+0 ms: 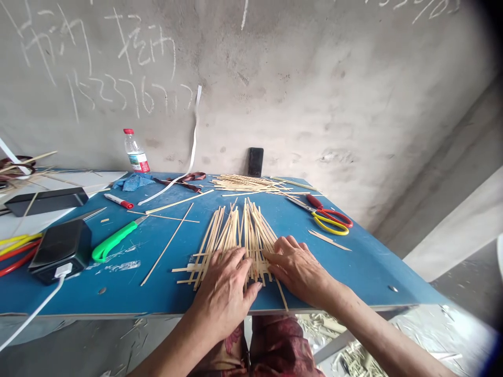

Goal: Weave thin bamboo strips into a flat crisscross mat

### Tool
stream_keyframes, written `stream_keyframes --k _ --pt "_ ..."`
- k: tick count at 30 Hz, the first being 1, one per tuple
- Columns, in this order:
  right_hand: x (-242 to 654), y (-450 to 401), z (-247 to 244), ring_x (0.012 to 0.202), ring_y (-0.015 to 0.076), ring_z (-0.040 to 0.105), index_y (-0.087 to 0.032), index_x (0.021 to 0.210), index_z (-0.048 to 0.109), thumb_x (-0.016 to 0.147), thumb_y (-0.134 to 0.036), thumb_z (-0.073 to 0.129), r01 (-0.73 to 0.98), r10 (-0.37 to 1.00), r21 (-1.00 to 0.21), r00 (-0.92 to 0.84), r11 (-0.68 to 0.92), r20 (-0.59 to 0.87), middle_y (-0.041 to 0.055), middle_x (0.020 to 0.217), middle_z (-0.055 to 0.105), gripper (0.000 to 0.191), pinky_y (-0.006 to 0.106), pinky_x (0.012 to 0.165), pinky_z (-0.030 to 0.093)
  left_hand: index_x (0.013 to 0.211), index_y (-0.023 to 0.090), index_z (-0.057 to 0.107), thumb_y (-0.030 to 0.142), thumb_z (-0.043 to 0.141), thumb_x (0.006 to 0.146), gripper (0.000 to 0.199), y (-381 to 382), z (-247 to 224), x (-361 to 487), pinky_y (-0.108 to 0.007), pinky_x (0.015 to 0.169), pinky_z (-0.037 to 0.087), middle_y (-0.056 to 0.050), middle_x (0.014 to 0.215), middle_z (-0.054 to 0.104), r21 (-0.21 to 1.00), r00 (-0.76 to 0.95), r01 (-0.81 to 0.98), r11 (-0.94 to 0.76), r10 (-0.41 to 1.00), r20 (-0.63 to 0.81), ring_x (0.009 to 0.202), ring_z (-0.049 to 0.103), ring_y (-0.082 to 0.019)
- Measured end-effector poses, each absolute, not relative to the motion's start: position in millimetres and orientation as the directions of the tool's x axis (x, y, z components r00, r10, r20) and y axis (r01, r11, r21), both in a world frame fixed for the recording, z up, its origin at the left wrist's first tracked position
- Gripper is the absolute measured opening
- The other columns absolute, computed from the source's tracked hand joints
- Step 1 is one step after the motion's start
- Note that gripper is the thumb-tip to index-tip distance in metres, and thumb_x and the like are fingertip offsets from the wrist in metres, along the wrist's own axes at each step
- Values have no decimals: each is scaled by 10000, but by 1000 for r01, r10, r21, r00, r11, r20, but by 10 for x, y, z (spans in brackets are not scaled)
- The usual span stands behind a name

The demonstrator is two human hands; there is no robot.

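Observation:
A fan of thin, pale bamboo strips (244, 225) lies on the blue table in front of me, crossed near its lower end by several horizontal strips (184, 270). My left hand (228, 280) rests flat over the left part of this weave, fingers extended and thumb apart, pressing down on the strips. At the right edge, my right hand (294, 264) has thumb and index finger close together on the strips, its other fingers loosely bent. Both palms face down, so the exact contact under the fingers is hidden. One strip (282, 296) sticks out toward me beneath the right hand.
Red-and-yellow scissors (330, 215) lie right of the weave. More strips (247, 183) are piled behind it, before a phone (255, 162) against the wall. To the left are a green-handled knife (118, 241), a marker (119, 200), a black box (61, 250) and a bottle (137, 152).

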State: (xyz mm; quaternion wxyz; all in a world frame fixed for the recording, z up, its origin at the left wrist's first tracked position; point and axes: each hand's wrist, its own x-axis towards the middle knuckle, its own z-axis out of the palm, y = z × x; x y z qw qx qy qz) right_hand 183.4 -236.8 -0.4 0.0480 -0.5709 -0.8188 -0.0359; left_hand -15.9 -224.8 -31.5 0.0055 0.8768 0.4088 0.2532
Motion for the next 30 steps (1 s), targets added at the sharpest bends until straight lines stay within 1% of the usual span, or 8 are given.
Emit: stream_keyframes --k 8,11,15,19,23,26,28,30 --pt "1852 -2368 21 1012 245 504 -259 1098 622 997 -319 435 935 929 -19 -350 355 120 89 1110 543 221 391 798 433 1263 172 575 377 618 885 432 -2239 -342 -181 -527 1088 367 -111 1332 578 189 538 717 -671 705 462 1259 491 -307" --pt "1821 -2347 8 1011 258 504 -222 1124 599 992 -299 433 939 931 29 -344 343 125 105 1111 544 225 397 792 443 1275 177 553 411 645 864 482 -2228 -337 -208 -527 1079 377 -112 1322 582 189 530 721 -667 706 469 1273 476 -315" --pt "1760 -2310 -24 1017 284 505 -193 1045 596 974 -281 443 942 930 107 -331 317 160 117 1088 551 189 419 789 444 1273 164 548 407 627 875 473 -2220 -320 -227 -548 1081 365 -120 1334 576 178 544 734 -656 724 424 1294 456 -326" --pt "1742 -2266 -65 972 270 518 -207 946 601 978 -284 434 940 922 84 -341 331 184 95 1003 562 187 392 751 438 1282 161 543 421 611 884 481 -2222 -324 -213 -561 1089 348 -126 1308 584 165 542 744 -648 729 417 1276 468 -329" --pt "1765 -2240 -116 969 260 519 -200 912 599 972 -253 445 935 910 76 -353 345 216 91 990 569 173 374 754 429 1264 179 554 441 638 865 484 -2232 -327 -219 -527 1065 391 -129 1319 569 184 532 745 -641 738 416 1256 489 -324" --pt "1784 -2245 -116 945 255 519 -192 909 601 971 -239 452 932 907 68 -363 357 212 92 974 569 168 366 737 432 1338 161 506 487 660 841 614 -2220 -275 -322 -520 1103 370 -151 1451 470 189 533 753 -630 753 387 1349 409 -338" --pt "1780 -2257 -88 938 250 517 -187 910 605 968 -230 461 929 906 37 -367 368 212 95 981 568 161 367 742 440 1408 168 445 508 654 841 693 -2198 -205 -442 -525 1134 340 -134 1521 399 188 560 752 -632 762 324 1415 323 -336" --pt "1750 -2271 -53 966 247 512 -183 943 613 958 -217 483 918 895 -9 -385 397 226 99 1031 569 135 374 777 450 1438 187 417 517 620 864 693 -2171 -125 -570 -531 1143 328 -107 1543 378 184 583 756 -628 774 246 1443 278 -325"
